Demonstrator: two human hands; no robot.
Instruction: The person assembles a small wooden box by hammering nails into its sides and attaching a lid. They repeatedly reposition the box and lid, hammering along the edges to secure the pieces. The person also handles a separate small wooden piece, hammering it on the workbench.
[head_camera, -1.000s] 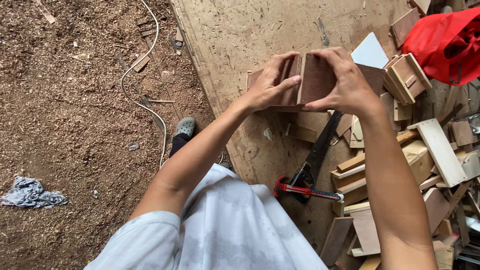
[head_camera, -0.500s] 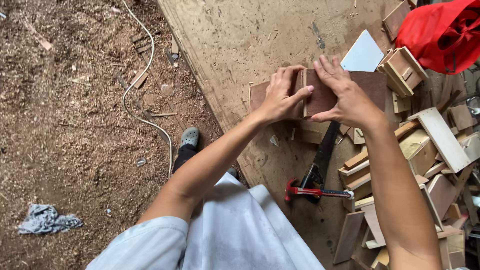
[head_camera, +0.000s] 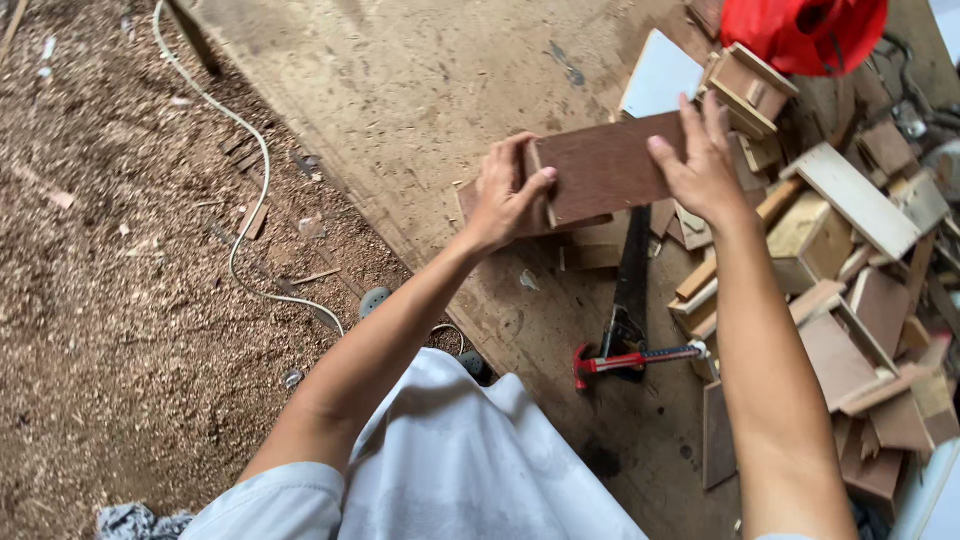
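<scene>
I hold a flat brown rectangular board up in front of me with both hands. My left hand grips its left end, thumb on the face. My right hand grips its right end, fingers spread along the edge. The board's brown face is turned toward me, above a large plywood sheet lying on the ground. More wood pieces lie under the board, partly hidden by it.
A red-handled hammer and a black handsaw lie on the plywood below the board. A heap of wood offcuts and small wooden boxes fills the right. A red cloth object sits top right. Sawdust ground with a white cable lies left.
My hands have spread apart along the board, so its full brown face now shows. The view has shifted, with the board held farther right and higher.
</scene>
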